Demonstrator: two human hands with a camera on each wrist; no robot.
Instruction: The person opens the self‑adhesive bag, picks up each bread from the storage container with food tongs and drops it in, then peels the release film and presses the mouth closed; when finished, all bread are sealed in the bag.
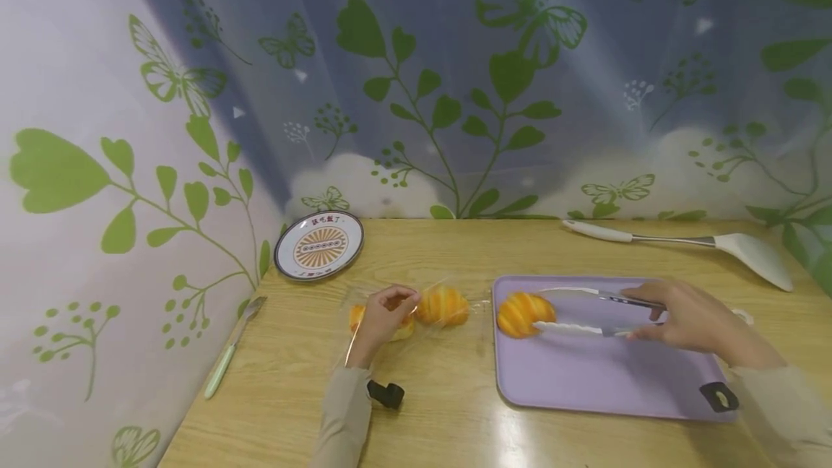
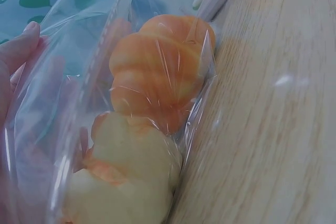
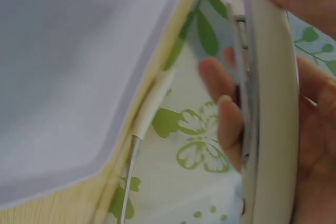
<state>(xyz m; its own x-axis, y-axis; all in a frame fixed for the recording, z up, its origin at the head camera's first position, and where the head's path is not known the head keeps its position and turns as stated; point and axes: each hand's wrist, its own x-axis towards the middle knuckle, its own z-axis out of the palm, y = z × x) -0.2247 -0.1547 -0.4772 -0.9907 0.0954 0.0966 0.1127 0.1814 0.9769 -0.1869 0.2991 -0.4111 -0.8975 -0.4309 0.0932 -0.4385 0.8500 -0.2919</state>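
In my right hand (image 1: 689, 316) I hold a pair of tongs (image 1: 624, 300), white-tipped with metal handles. Their spread arms reach to either side of a croissant-like bread roll (image 1: 518, 315) at the left end of the purple tray (image 1: 585, 381). The right wrist view shows the tongs' pale handle (image 3: 273, 103) against the palm. My left hand (image 1: 383, 316) pinches the edge of a clear plastic bag (image 2: 68, 77), with fingers visible through the film. Inside the bag lie an orange ridged roll (image 2: 157, 66) and a paler bread piece (image 2: 126, 171).
A round patterned plate (image 1: 320, 245) sits at the back left. By the left table edge lies a fork (image 1: 235, 347) with a green handle. Behind the tray rests a white-ended spatula (image 1: 676, 240). A leaf-and-butterfly curtain (image 1: 442, 92) borders the wooden table (image 1: 429, 425).
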